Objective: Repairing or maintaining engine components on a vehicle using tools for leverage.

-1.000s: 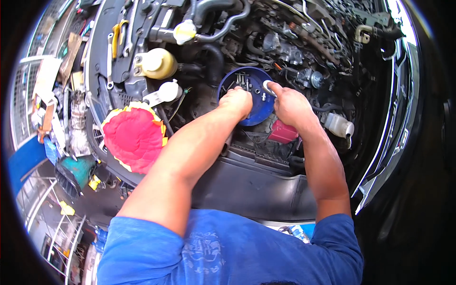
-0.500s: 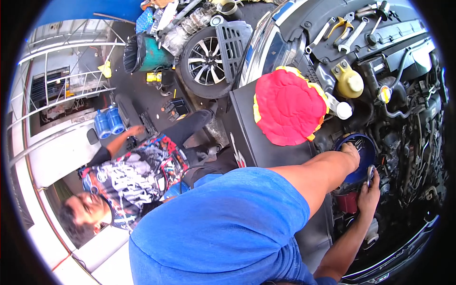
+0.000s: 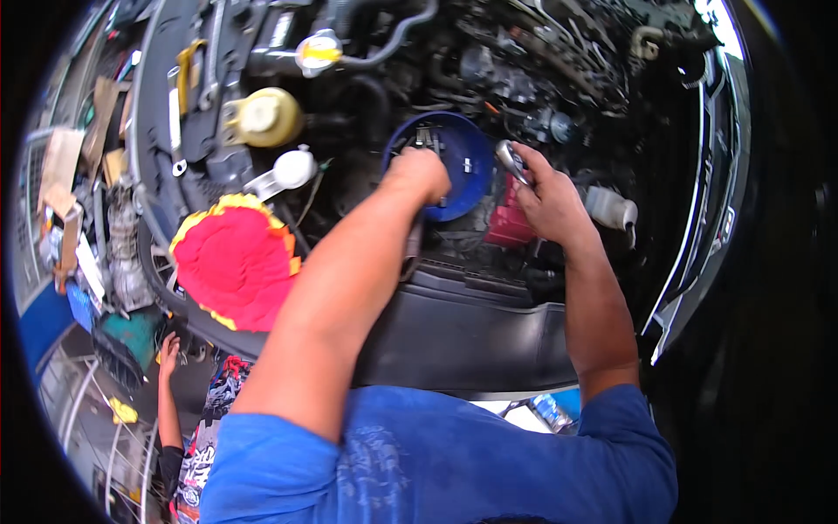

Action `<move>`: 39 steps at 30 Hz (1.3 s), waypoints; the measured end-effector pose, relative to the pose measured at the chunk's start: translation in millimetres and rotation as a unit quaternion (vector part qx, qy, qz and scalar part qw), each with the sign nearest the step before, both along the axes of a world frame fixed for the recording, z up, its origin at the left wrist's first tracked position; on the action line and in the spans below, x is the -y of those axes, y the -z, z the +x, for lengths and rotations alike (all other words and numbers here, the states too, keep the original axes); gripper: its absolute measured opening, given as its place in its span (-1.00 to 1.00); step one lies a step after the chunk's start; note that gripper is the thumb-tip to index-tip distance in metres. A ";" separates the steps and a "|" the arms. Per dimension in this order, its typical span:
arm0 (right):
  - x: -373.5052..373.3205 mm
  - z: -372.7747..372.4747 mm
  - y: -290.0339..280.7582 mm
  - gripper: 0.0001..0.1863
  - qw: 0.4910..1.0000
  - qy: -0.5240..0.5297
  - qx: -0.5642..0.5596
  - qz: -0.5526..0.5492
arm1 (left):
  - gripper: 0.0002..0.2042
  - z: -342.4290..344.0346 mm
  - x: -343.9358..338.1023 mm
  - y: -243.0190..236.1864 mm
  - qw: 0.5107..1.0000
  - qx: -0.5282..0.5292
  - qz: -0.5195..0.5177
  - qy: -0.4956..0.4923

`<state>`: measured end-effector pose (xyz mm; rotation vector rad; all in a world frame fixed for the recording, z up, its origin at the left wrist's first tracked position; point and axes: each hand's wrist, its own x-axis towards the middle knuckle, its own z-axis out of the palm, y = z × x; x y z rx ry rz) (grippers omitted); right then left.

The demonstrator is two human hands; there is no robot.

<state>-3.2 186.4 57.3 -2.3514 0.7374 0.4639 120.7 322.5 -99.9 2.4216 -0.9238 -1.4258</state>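
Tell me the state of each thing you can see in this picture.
Blue bowl: open-topped, metal parts inside
Left hand: in the bowl, fingertips hidden
Silver tool: held beside the bowl
Right hand: closed around the silver tool
Yellow reservoir: capped
Red-and-yellow cloth: spread out
Ring-ended wrench: lying unheld

Open engine bay (image 3: 559, 52) under a blue bowl (image 3: 461, 196), black panel (image 3: 155, 113) under two wrenches (image 3: 175, 131) and yellow-handled pliers (image 3: 184, 74)

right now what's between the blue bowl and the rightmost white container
Head view: the right hand, the metal tool it holds and a red box.
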 end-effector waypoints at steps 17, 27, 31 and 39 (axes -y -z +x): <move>27.1 -52.3 -2.7 -0.41 0.991 0.121 0.007 0.050 | -0.56 44.0 -63.9 -104.1 0.990 0.028 -0.009 0.138; 22.7 -62.7 -10.4 -0.42 0.988 0.139 0.001 0.064 | -0.56 11.1 -53.8 -57.2 0.970 0.197 0.002 0.139; 22.8 -65.2 -9.6 -0.43 0.984 0.157 0.003 0.089 | -0.81 1.2 -39.0 -59.4 0.920 0.309 -0.172 0.168; -5.0 -62.8 -32.4 -0.42 0.982 0.141 0.055 0.116 | -0.76 -48.9 16.0 21.8 0.792 0.361 -0.200 0.450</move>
